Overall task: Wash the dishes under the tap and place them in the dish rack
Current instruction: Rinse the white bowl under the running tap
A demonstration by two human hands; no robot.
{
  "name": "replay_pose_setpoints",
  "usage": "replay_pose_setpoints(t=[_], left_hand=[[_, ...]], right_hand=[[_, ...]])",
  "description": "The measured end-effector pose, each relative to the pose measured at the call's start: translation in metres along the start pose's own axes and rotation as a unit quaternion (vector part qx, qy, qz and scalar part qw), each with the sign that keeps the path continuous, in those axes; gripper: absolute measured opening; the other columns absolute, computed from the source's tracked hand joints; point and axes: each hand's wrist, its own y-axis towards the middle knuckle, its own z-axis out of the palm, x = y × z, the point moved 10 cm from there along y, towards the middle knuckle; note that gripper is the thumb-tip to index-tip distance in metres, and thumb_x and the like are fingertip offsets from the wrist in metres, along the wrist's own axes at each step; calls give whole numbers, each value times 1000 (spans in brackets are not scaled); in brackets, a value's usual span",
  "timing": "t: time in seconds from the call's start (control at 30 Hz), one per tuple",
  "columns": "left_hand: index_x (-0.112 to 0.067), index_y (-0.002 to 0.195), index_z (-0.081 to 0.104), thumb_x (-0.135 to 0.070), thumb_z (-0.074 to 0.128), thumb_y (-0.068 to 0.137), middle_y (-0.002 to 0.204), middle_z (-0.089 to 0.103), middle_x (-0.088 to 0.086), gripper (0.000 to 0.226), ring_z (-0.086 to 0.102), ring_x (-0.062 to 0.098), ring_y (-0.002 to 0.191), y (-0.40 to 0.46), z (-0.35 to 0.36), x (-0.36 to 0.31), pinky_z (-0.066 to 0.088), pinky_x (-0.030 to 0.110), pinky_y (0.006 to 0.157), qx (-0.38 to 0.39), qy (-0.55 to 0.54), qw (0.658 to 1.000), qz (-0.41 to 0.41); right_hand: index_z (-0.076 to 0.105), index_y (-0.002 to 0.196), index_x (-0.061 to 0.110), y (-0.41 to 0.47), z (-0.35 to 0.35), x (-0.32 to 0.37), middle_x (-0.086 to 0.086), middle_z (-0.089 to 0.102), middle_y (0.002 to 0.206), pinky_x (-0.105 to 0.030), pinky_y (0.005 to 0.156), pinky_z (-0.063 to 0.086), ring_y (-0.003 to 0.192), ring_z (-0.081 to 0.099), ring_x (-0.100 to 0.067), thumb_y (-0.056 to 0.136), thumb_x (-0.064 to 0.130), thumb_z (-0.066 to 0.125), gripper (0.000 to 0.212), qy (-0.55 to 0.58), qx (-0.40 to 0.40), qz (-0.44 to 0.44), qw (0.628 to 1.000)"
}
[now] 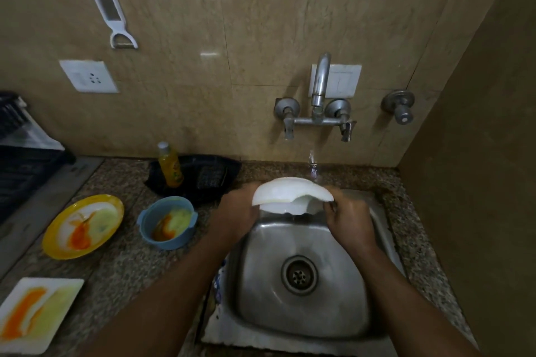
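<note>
granite tabletop (121, 264) surrounds steel sink (304, 284). black dish rack (17, 153) far left of sink. white bowl (290, 193) tilted over sink's back edge, under water stream from tap (320, 81). left hand (236, 211) grip curled on bowl's left rim; right hand (346, 217) grip pinching its right rim. left of sink: soiled yellow plate (82, 226), white square plate (37, 313), blue bowl (166, 222), soap bottle (169, 165).
</note>
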Motion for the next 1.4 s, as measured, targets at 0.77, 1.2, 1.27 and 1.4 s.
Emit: replay_pose_setpoints(t=[0.77, 1.2, 1.27, 1.4], left_hand=[[1, 123, 62, -24, 58, 86, 120, 66, 22, 45, 51, 21, 114, -72, -179, 127, 35, 23, 104, -251, 104, 960, 67], [-16, 150, 35, -46, 53, 94, 154, 36, 13, 66, 30, 31, 144, -99, -466, 363, 31, 50, 114, -153, 402, 889, -158], [-22, 155, 21, -58, 38, 96, 161, 22, 9, 72, 15, 28, 149, -98, -486, 402, 19, 52, 118, -123, 403, 881, -214], [-31, 156, 3, -75, 20, 90, 165, 0, 3, 81, -4, 25, 151, -93, -492, 465, 3, 57, 119, -38, 375, 882, -282]], right_hand=[[58, 127, -3, -28, 203, 177, -21, 63, 127, -45, 92, 53, 119, 60, -32, 89, 18, 58, 44, 681, 345, 433, 479], [53, 135, 4, 11, 405, 411, -16, 63, 130, -48, 94, 52, 121, 59, -31, 92, 10, 57, 44, 713, 331, 371, 495], [55, 132, 5, 14, 438, 438, -14, 67, 124, -44, 83, 59, 112, 65, -30, 96, 11, 54, 37, 697, 350, 357, 515], [55, 133, 6, 23, 504, 478, -14, 64, 129, -43, 84, 59, 116, 62, -30, 95, 11, 59, 39, 672, 348, 364, 543]])
